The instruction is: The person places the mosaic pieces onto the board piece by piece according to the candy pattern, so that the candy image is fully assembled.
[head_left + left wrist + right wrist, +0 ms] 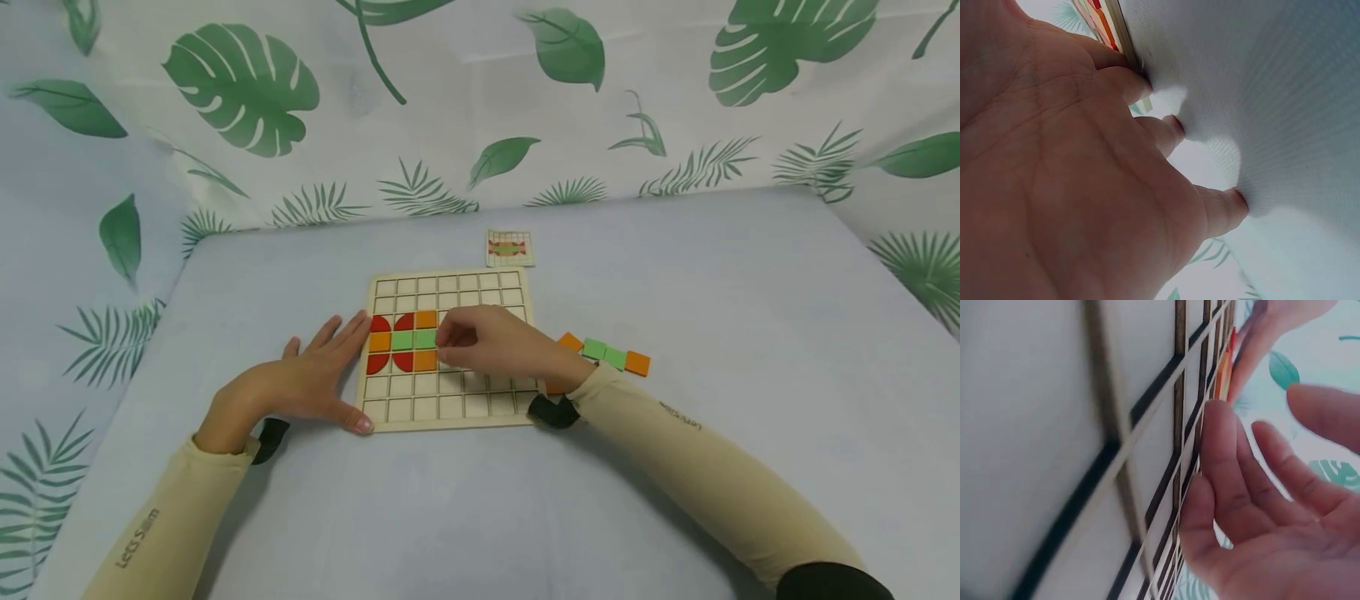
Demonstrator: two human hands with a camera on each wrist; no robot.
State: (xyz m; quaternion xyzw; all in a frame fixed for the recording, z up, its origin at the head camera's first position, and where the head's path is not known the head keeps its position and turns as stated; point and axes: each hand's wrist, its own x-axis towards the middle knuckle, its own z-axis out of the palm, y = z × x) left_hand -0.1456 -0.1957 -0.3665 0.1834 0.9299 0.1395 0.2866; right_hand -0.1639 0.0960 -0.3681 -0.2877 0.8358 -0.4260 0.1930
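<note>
A wooden grid board (420,409) lies on the table. At its left, red rounded tiles (378,363), orange square tiles (426,319) and green square tiles (402,340) sit in the cells. My left hand (311,379) is spread along the board's left edge, fingers extended, thumb at the lower left corner. My right hand (487,340) is over the board, thumb and index fingertips bent down beside the green tiles. In the right wrist view those fingertips (1217,415) are close to the grid. No tile shows between them, but the cell under them is hidden.
Loose green tiles (595,349) and orange tiles (637,363) lie right of the board, some partly behind the right wrist. A small pattern card (510,249) lies behind the board. A leaf-print cloth (450,108) hangs at the table's back.
</note>
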